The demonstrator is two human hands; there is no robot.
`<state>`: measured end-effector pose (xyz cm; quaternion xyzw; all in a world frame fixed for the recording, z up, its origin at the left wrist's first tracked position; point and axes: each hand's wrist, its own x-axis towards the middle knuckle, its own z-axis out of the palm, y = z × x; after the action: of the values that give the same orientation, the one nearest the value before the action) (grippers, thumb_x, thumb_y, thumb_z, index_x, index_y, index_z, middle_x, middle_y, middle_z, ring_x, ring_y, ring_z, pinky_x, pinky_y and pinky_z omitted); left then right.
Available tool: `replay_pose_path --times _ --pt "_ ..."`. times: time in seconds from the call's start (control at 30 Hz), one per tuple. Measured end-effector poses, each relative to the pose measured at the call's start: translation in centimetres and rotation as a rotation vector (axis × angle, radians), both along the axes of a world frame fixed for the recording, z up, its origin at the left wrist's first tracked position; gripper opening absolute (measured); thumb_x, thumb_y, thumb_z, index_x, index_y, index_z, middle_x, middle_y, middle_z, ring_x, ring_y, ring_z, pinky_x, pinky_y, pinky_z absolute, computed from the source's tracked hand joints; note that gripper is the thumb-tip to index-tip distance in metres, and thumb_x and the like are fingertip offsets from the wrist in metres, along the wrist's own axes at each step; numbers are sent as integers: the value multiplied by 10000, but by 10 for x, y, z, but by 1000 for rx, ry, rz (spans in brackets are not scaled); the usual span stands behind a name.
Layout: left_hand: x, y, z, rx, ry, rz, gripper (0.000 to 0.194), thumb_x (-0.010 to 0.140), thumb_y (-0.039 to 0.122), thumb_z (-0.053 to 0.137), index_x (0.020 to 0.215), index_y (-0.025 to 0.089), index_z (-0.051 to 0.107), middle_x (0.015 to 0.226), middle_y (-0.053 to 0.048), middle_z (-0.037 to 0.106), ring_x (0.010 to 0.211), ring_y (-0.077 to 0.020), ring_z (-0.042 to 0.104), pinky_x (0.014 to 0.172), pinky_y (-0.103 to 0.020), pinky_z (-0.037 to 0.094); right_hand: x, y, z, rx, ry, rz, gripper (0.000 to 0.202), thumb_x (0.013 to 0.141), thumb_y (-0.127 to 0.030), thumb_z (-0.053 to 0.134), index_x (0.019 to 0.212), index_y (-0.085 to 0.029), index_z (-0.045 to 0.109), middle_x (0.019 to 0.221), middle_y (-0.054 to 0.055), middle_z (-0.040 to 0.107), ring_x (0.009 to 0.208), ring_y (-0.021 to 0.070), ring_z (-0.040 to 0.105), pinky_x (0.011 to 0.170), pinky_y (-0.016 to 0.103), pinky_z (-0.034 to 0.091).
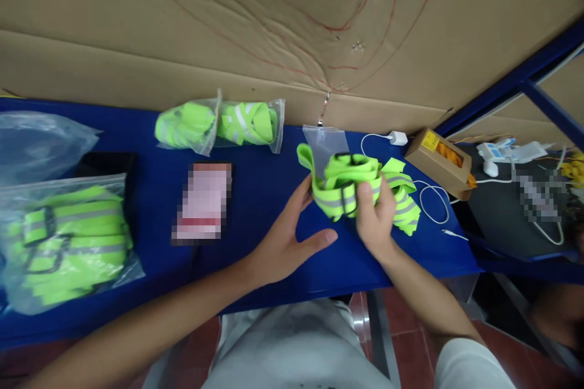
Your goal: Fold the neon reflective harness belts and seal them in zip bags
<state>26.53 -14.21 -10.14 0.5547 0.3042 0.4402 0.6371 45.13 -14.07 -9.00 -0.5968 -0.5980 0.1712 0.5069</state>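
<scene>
- In the head view, our right grip (376,219) pinches the coiled green strap (328,201) above the table (264,194), beside a black buckle (343,199)
- Our left grip (283,246) is spread near its loose loop (305,156); fingertip contact we cannot tell
- Slackening our right pinch could let the coil unwind
- Dragged rightward, the trailing strap ends (406,216) could snag the white cable (420,194)

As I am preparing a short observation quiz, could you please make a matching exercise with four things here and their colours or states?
Things:
1. right hand
2. left hand
3. charger plug
4. cardboard box

Colours or states:
A. white
B. open, thumb spread
C. brown, with a yellow label
D. closed on a yellow-green strap bundle

Pairs: 1-D, 2-B, 3-A, 4-C
</scene>
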Motion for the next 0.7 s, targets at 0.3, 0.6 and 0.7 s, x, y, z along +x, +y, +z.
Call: replay_pose_path --times 0.3,0.6,0.7 --pt "1 12 -18 -140 -122 -75 844 749 430 863 1449 254 425 1423 -111 560 1363 -321 503 1135 -422 413 -21 -17 -18 -147 34 266 369 989 -507 517 1246 -245 557 968 41 707 846 223 668 772 341 538" --pt "-2 6 -15 -215 -187 -223 967 657 455 923 1474 287 435 1473 -108 547 1390 -338 493 1120 -421 438 -10 -10 -7 11 -36 233 498 1001 -616 376 1183 -228 631 1239 113 612 1197 289 582 1050 457 462" --pt "-1 5 -20 -242 -187 -226 909 719 499 872 1485 280 433 1442 -114 577 1335 -332 547 1074 -409 475 -9 -6 -4 -147 110 343 515 1009 -595 399 1364 -248 535 1353 92 603 1258 261 579 1080 418 466"
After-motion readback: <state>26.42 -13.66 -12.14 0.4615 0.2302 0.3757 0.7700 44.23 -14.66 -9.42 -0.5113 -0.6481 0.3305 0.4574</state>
